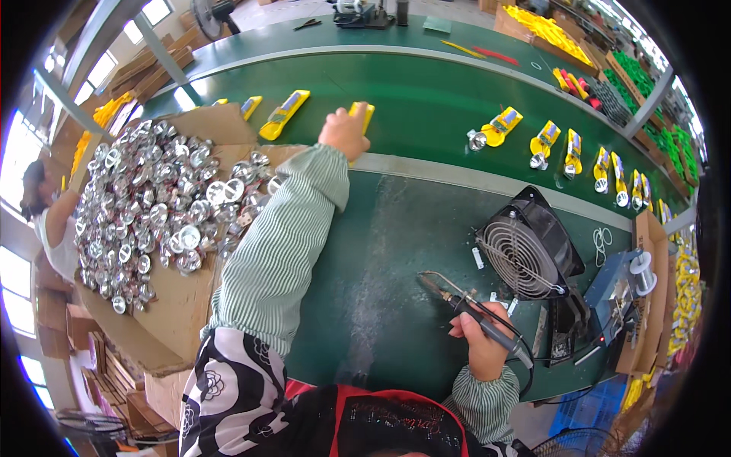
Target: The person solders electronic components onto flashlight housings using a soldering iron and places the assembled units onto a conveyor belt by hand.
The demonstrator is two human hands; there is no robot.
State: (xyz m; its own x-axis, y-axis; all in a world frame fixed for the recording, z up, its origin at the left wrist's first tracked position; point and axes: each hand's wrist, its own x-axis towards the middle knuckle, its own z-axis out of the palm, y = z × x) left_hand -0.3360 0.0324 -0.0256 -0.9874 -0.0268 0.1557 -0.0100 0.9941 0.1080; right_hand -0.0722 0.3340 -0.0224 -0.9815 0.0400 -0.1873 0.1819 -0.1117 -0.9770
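My left hand (346, 133) is stretched over the green conveyor belt, its fingers closed around a yellow flashlight housing (367, 119), which they partly cover. In my right hand (484, 340) is a soldering iron (487, 323), gripped by its dark handle. A thin wire runs along the iron to its tip, which points left just above the green work table (381, 282). Another yellow flashlight housing (284, 115) lies on the belt left of my left hand. Beneath my left forearm, a cardboard box (171, 320) holds many silvery lamp reflectors (171, 198).
A black fan with a wire guard (521, 257) stands right of the iron. Beyond it are a blue soldering machine (609, 286) and a solder wire spool (643, 274). Several yellow housings with reflectors (545, 145) line the belt (426, 99) at right. Another person (57, 221) is at far left.
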